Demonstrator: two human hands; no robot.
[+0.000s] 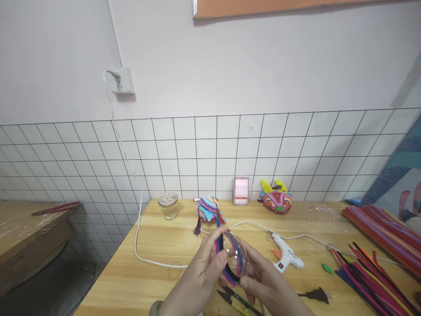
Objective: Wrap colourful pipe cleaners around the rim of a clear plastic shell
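Both hands hold a clear ball [234, 253] over the near middle of the table. Fuzzy pipe cleaners [218, 256] in black, blue and pink curve around its side, and one blue end sticks up at the top. My left hand [207, 270] grips the ball from the left, its thumb pressing on the strips. At the right, my right hand [261, 272] has its fingers closed round the ball's lower side. Beneath the hands lies a dark-bladed cutting tool [241, 303] with green and yellow parts, partly hidden.
A white glue gun [287, 254] lies right of the hands, near a black plug [316, 295]. Loose pipe cleaners [365, 276] spread across the right side. Behind stand a glass jar [168, 206], a striped craft figure [208, 209] and an eared one [276, 198]. A white cord [158, 263] crosses the table.
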